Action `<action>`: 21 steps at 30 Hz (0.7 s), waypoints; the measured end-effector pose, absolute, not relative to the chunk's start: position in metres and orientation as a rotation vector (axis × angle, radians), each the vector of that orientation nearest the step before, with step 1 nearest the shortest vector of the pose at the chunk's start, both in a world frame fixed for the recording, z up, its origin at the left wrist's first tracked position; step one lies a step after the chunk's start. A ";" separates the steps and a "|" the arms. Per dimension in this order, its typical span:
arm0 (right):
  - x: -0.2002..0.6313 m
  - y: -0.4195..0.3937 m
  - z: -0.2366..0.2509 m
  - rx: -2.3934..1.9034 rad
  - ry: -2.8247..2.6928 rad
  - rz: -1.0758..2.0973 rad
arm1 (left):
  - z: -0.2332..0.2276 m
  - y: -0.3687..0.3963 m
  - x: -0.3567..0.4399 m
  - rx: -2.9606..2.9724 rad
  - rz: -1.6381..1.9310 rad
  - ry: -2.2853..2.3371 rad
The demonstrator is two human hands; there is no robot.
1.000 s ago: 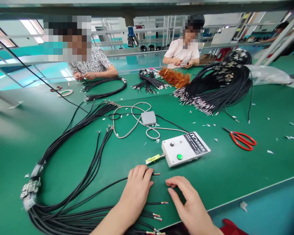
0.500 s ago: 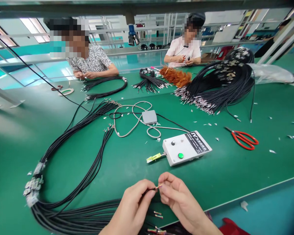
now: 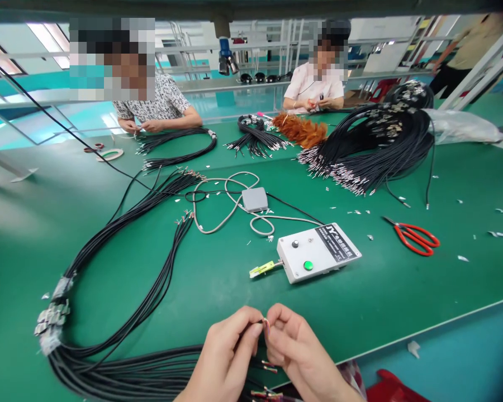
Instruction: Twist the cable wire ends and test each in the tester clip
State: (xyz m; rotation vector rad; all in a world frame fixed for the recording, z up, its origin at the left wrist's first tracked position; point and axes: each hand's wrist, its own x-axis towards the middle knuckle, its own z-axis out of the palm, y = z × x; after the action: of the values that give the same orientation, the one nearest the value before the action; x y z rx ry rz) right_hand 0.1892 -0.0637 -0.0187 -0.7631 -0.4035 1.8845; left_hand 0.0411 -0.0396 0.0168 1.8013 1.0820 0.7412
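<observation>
Between thumb and forefinger, my left hand (image 3: pixel 228 349) pinches the end of a black cable, whose tip just shows at the fingertips. My right hand (image 3: pixel 302 346) is closed on the thin coloured wires (image 3: pixel 267 322) coming out of that end, and the fingertips of both hands nearly touch. A bundle of black cables (image 3: pixel 129 368) runs from the left under my left wrist, and its stripped ends (image 3: pixel 270 366) show below my hands. Just beyond my hands lies a white box (image 3: pixel 318 254) with a green button, a knob and a yellow-green clip (image 3: pixel 262 270) on its shaft.
Red-handled scissors (image 3: pixel 417 237) lie to the right. A grey pedal (image 3: pixel 255 199) with a looped cord sits behind the box. Large piles of black cable (image 3: pixel 373 145) and an orange bundle (image 3: pixel 299 129) lie further back. Two co-workers (image 3: pixel 157 100) sit across the green table (image 3: pixel 402 290).
My right hand has moved slightly left and closer to my left hand, and the wires between them are now bent. A person at the far right has come further into view.
</observation>
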 end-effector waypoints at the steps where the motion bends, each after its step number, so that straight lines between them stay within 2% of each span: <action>1: 0.187 -0.066 -0.020 -0.780 -0.406 1.878 | 0.018 -0.040 0.041 1.770 0.730 1.087; 15: 0.201 -0.052 -0.006 -0.841 -0.470 1.792 | 0.022 -0.041 0.042 1.662 0.607 1.138; 21: 0.196 -0.053 -0.009 -0.898 -0.607 1.663 | 0.023 -0.043 0.042 1.633 0.623 1.140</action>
State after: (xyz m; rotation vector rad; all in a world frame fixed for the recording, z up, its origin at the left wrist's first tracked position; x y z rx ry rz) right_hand 0.1963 -0.0526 -0.0091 -0.8977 -0.6068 1.6631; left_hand 0.0420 -0.0425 0.0227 1.6332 1.1400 0.6226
